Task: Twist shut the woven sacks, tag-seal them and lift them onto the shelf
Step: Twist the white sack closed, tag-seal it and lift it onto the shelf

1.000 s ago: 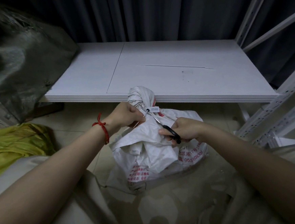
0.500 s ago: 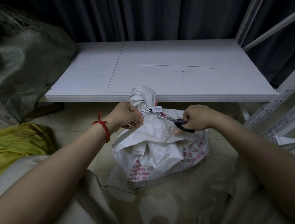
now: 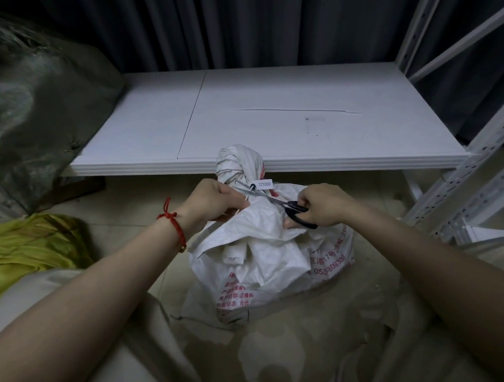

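Centrally, a white woven sack [image 3: 268, 259] w/ red print sits on the tiled floor, just in front of the low white shelf [image 3: 269, 123] — its neck [image 3: 238, 164] is twisted into a tight knob that rises level w/ the shelf's front edge. A small white tag [image 3: 264, 184] numbered 000122 hangs at the neck's right side. L. hand [image 3: 215, 202]: fingers curled, pinching a thin white tie strip [image 3: 246, 197] at the neck's base; a red string bracelet [image 3: 173, 227] is on that wrist. R. hand [image 3: 324, 204]: fingers clamped on the black handles of the scissors [image 3: 297, 213], blades pointing up-left toward the neck, tips just under the tag — blades apart or together, can't tell. At the shelf's left end bulges a dark green sack [image 3: 28, 118]; below it, yellow-green fabric [image 3: 23, 245] lies on the floor. A dark curtain [image 3: 261, 21] hangs behind; a perforated white upright [image 3: 469, 173] stands at right.
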